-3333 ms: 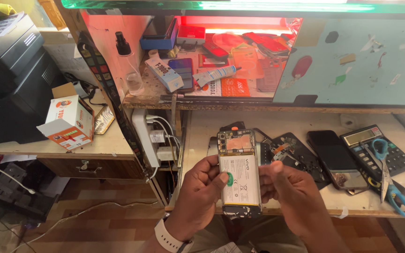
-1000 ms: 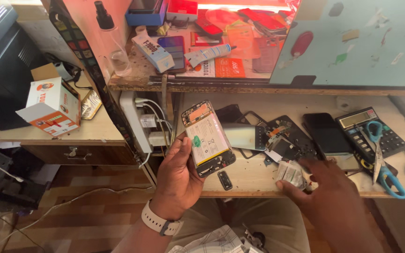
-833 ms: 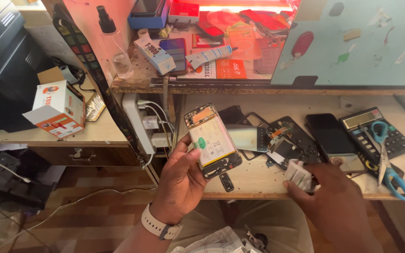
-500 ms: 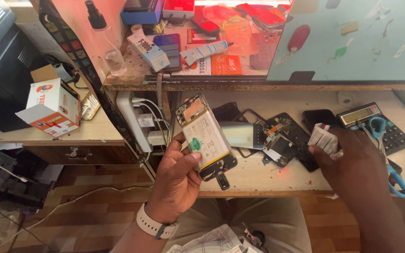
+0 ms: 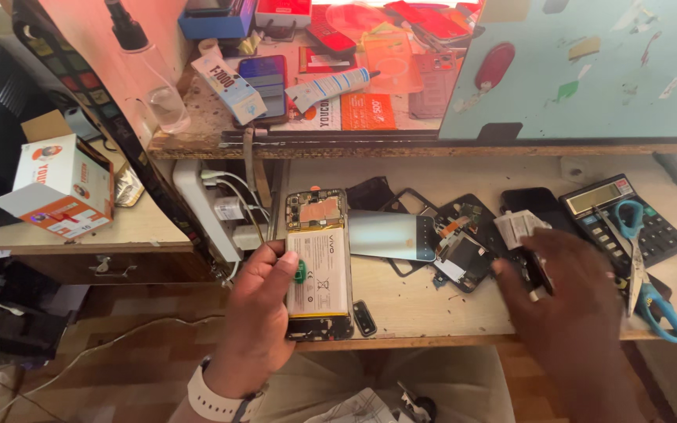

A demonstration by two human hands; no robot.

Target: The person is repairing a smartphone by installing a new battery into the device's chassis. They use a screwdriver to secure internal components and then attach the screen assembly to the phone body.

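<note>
White battery and bare circuit board face up from the opened phone [image 5: 319,262] that the left hand [image 5: 260,313] grips along its left edge, thumb curled over the battery beside a small green tab, fingers closed round the back. It hangs just over the near edge of the wooden bench [image 5: 432,305]. The right hand [image 5: 570,301] lies well to the right, palm down and blurred, fingers pinching a small white folded slip [image 5: 520,227] above a dark phone [image 5: 538,211]; how tightly it closes I cannot tell. Between the hands lie a pale screen panel [image 5: 392,235] and a stripped black phone frame [image 5: 464,247], with a small black part [image 5: 364,318] just right of the held phone. Beyond the right hand sit a calculator [image 5: 628,215] and blue-handled scissors [image 5: 644,266]. Above the left hand a white power strip [image 5: 205,211] hangs under a cluttered shelf [image 5: 315,145]. A white watch band [image 5: 217,399] wraps the left wrist.
</note>
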